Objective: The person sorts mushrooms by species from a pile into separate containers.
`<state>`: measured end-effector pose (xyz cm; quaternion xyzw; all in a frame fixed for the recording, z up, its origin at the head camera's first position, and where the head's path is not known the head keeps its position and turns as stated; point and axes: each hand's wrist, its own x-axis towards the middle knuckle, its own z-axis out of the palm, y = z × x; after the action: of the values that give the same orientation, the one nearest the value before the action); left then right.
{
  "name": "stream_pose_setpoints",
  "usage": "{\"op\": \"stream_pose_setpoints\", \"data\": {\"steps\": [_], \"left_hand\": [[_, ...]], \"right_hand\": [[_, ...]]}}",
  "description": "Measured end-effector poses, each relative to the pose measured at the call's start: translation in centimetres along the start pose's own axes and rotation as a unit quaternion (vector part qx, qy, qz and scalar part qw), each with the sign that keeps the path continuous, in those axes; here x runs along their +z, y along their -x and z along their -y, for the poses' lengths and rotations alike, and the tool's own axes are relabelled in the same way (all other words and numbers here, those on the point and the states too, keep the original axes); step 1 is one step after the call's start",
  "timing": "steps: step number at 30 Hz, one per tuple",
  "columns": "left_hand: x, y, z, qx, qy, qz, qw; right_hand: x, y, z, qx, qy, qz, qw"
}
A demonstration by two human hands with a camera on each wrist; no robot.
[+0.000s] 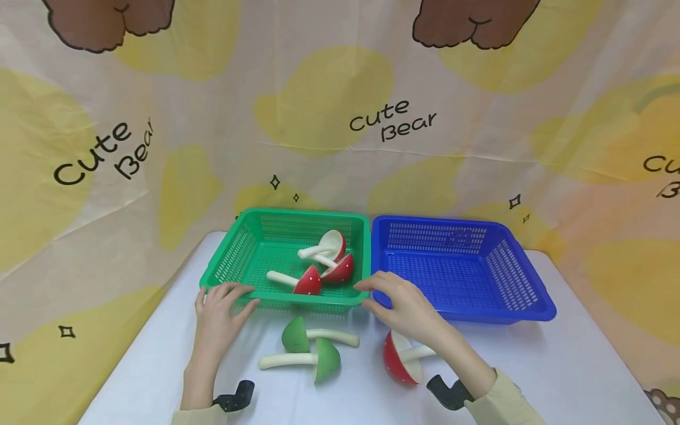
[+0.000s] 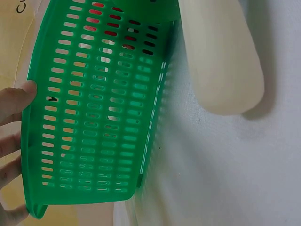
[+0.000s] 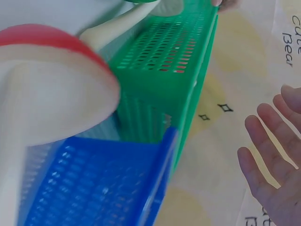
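Fingers at the green basket [image 1: 287, 298]: left in contact, right released

Left hand [image 1: 218, 313]: fingertips touch the rim at the basket's near-left corner; whether they pinch it or merely rest there, cannot tell. Right hand [image 1: 409, 304]: fingers spread and holding nothing by the basket's near-right corner; right wrist view shows them apart from the rim.

Layout: basket sits on the white table [image 1: 297, 404]. Three red mushrooms [image 1: 308, 280] lie in its right half. Blue basket [image 1: 435, 274] is just to its right, rims touching or nearly so. Two green mushrooms [image 1: 326, 360] lie in front of it; a lone red mushroom [image 1: 394, 361] lies in front of its right corner, stem partly hidden by the right forearm [image 1: 467, 360].

Possible faults (judgement):
1. Skewing or tipping: a lift or pull with only the left side supported, the load being on the right.
2. Load sliding: any tilt could send the red mushrooms rolling across the basket floor.
3. Snagging: a shift rightward would likely push the blue basket along.
4. Collision: drawing the basket nearer could shove the green mushrooms.
5. Knock: a dropped right forearm could roll the lone red mushroom away.
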<state>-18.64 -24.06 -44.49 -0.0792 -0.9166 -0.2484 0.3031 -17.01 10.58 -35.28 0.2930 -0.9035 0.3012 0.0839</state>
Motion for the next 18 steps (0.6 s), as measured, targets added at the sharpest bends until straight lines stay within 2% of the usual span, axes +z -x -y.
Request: {"op": "stream_pose_setpoints", "data": {"steps": [7, 18], "left_hand": [[0.0, 0.0, 0.0, 0.003, 0.003, -0.005, 1.0], [0.0, 0.0, -0.1, 0.006, 0.002, -0.007, 1.0]], "right_hand": [[0.2, 2.5, -1.9, 0.013, 0.004, -0.022, 0.9997], [0.8, 6.0, -4.1, 0.07, 0.014, -0.025, 0.9971]]}}
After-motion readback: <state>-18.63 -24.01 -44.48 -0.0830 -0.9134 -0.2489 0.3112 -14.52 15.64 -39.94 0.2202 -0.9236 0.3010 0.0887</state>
